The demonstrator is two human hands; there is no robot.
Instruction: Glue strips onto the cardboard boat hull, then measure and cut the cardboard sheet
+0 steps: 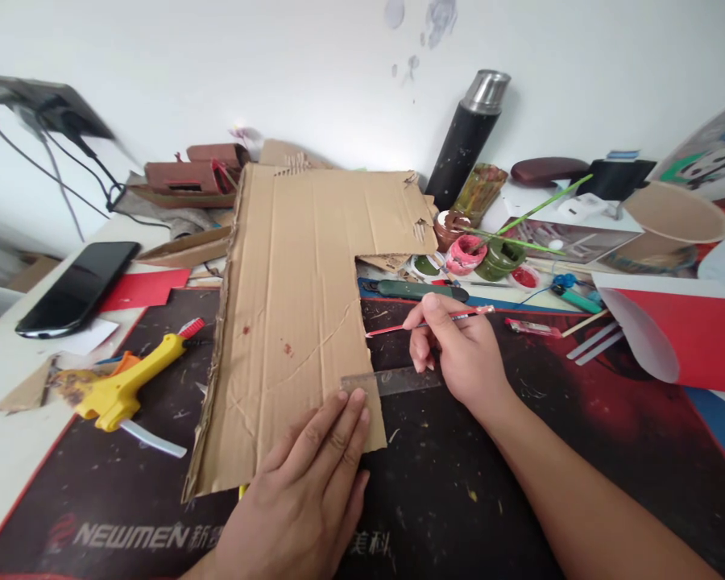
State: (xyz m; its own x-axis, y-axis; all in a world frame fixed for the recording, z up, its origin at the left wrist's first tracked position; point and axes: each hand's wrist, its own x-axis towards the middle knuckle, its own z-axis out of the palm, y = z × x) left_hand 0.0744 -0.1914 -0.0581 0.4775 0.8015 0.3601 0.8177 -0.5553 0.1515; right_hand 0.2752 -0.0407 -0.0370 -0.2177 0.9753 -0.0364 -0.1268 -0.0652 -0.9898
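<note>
A large piece of brown cardboard (296,274) with a notch cut from its right side lies over the black desk mat. My left hand (314,475) rests flat on its lower part, fingertips on the near end of a clear ruler (404,382). That ruler sticks out past the cardboard's right edge. My right hand (459,354) pinches a red pencil (392,329) between thumb and fingers, its tip at the cardboard's right edge.
Left of the cardboard are a yellow glue gun (133,379) and a black phone (78,290). A green utility knife (423,291), open paint jars (466,254) and a black thermos (468,141) stand or lie behind. Red paper (689,338) curls at the right.
</note>
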